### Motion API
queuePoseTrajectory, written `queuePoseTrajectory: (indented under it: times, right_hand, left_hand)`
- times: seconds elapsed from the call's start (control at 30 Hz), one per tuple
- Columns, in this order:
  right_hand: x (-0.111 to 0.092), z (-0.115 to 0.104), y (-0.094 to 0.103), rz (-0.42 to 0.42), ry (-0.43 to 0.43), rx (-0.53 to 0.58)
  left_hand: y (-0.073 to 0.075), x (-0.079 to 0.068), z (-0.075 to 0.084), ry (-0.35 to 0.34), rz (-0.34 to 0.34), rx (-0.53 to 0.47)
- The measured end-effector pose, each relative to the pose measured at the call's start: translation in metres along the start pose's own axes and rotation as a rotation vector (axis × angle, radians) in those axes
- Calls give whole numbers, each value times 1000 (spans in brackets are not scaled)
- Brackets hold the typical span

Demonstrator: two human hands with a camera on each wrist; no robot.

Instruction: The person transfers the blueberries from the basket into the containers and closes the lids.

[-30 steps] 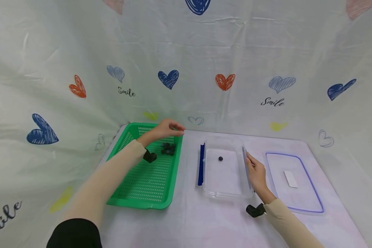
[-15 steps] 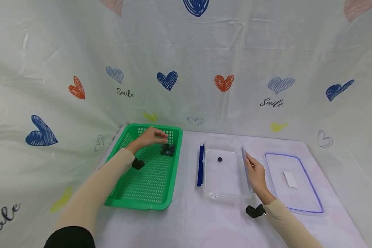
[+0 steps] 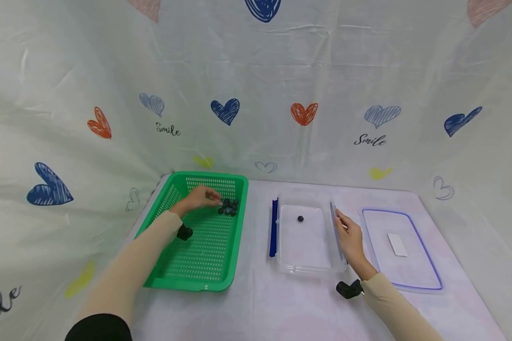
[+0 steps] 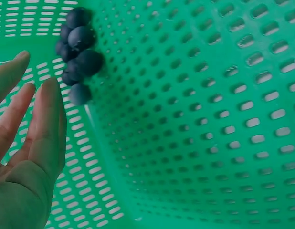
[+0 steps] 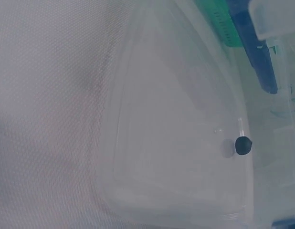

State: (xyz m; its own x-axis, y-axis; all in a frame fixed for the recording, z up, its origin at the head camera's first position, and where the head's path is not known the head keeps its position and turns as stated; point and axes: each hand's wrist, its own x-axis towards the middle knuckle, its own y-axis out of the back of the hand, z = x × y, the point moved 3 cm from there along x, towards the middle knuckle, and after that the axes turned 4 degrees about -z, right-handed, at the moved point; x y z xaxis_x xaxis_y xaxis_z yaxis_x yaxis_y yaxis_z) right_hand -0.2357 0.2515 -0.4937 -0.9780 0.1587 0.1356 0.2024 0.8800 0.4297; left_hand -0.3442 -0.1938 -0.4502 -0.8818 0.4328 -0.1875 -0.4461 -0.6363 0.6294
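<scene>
A small cluster of blueberries (image 3: 228, 207) lies in the far right part of a green perforated basket (image 3: 232, 265). My left hand (image 3: 202, 197) reaches into that basket just left of them. In the left wrist view its fingers (image 4: 49, 114) are extended and spread, apart from the blueberries (image 4: 81, 38), with nothing held. My right hand (image 3: 351, 238) grips the right side of a clear plastic container (image 3: 309, 269), at its raised side flap. One blueberry (image 3: 300, 219) sits inside the container; it also shows in the right wrist view, where the right hand is out of sight.
To the right of the container lies its clear lid (image 3: 414, 272) with a blue seal line and a white label. A blue latch flap (image 3: 274, 227) sticks out on the container's left. A patterned curtain (image 3: 256, 71) hangs behind the white-covered table (image 3: 256, 308).
My left hand has moved left from above the basket's far right edge, then down beside the blueberries. The right hand stays on the container. The head view has shifted slightly.
</scene>
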Motion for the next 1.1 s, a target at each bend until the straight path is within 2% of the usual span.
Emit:
queuePoseTrajectory:
  times: [0.2, 0.6, 0.8, 1.1]
  right_hand:
    - [1, 0, 0, 12, -4, -5]
    - [1, 3, -1, 1, -10, 10]
    - [-1, 2, -1, -7, -18, 17]
    - [-1, 0, 0, 4, 5, 11]
  left_hand:
    - [-5, 0, -5, -22, -11, 6]
    - [-17, 7, -27, 12, 40, -20]
    - [-21, 6, -30, -2, 72, -15]
    - [-24, 4, -30, 17, 96, -40]
